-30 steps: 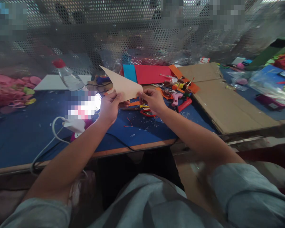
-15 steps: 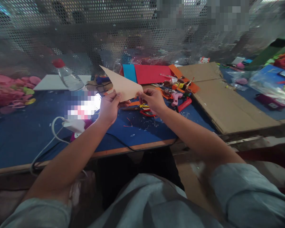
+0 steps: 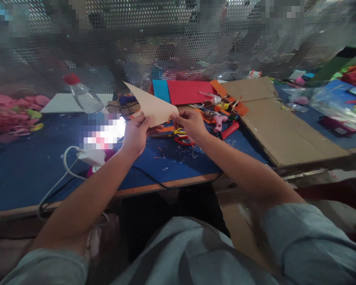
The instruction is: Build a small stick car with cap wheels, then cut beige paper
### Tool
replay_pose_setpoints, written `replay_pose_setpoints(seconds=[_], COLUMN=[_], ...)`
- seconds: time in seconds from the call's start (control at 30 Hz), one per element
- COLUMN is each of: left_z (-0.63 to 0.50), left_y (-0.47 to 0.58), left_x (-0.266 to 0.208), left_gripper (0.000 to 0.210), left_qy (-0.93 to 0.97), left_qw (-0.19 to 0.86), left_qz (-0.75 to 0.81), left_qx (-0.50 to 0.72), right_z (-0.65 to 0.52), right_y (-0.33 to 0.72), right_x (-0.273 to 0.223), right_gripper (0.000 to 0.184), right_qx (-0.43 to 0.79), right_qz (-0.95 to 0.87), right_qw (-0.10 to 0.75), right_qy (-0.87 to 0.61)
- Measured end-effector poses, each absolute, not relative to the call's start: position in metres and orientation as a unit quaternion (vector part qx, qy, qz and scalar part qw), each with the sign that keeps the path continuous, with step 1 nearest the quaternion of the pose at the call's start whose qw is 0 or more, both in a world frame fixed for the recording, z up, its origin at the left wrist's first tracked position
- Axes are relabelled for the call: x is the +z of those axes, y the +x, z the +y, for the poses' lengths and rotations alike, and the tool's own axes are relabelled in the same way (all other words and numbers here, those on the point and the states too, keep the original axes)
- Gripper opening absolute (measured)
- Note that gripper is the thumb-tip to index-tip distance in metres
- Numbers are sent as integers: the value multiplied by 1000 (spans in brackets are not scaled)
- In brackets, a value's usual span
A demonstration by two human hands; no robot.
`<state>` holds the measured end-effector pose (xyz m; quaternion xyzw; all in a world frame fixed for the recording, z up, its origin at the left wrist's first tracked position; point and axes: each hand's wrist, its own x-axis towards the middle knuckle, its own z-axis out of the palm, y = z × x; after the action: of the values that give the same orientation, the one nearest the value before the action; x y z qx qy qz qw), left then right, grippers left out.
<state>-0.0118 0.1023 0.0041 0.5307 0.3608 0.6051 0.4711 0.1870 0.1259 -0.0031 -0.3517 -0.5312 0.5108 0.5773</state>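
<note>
A cream sheet of paper [image 3: 156,107], curled at its right end and pointed at the upper left, is held up over the blue table. My left hand [image 3: 136,134] grips its lower left edge, thumb on top. At the curled right end, my right hand [image 3: 192,124] pinches the paper between thumb and fingers. Below and behind my right hand lie scissors with red handles [image 3: 184,141], partly hidden. A pink glue gun [image 3: 219,122] lies to the right of that hand, beside a red-handled tool [image 3: 230,130].
A lit phone [image 3: 120,128] and white charger [image 3: 91,157] with cables lie at left. Behind them a red-capped bottle [image 3: 86,97] leans. Red card [image 3: 190,92] and blue card [image 3: 161,91] lie at the back, cardboard [image 3: 293,130] at right, pink petal-like pieces [image 3: 14,114] far left.
Almost nothing differs. Both hands keep the same hold on the paper, and the view has shifted very slightly.
</note>
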Motion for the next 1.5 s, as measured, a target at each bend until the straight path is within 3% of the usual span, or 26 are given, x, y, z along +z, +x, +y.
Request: replay_pose_setpoints(seconds=[0.13, 0.5, 0.67, 0.93, 1.5], left_z=[103, 97, 90, 92, 92], left_y=[-12, -11, -8, -8, -9], left_x=[5, 3, 6, 6, 5], left_gripper=[27, 39, 34, 36, 32], left_qy=[526, 572, 585, 553, 565], left_qw=[482, 500, 534, 540, 489], left_qz=[368, 397, 382, 394, 420], left_qx=[597, 515, 476, 498, 515], right_z=[126, 129, 116, 114, 115], right_y=[187, 191, 181, 181, 183], right_x=[-3, -3, -4, -7, -12], right_gripper=[27, 42, 51, 33, 33], right_qx=[511, 531, 603, 571, 538], right_qz=[-531, -492, -489, -514, -564], right_qw=[577, 620, 567, 564, 554], right_qy=[-353, -302, -274, -303, -293])
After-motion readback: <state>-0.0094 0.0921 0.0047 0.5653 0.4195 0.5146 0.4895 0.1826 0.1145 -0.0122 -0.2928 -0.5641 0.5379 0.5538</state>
